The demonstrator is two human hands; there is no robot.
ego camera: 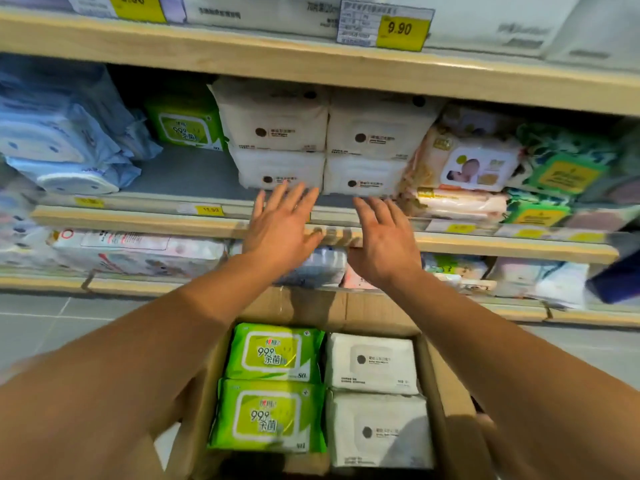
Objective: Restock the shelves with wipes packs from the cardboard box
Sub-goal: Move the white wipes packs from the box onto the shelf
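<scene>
A cardboard box (446, 382) stands on the floor below me with two green wipes packs (273, 355) on its left and two white wipes packs (372, 363) on its right. On the middle shelf (145, 221) several white packs (277, 168) are stacked two high in two columns, and one green pack (185, 124) stands further back to their left. My left hand (282, 225) and my right hand (382, 240) are stretched out with straight spread fingers just in front of the lower white packs. Both hands hold nothing.
Blue packs (65, 140) fill the shelf's left end; baby wipes (474, 164) and green patterned packs (561, 174) fill the right. A bare gap lies in front of the green pack. Shelves above and below carry more packs and yellow price tags (400, 29). Grey tiled floor (52, 327) surrounds the box.
</scene>
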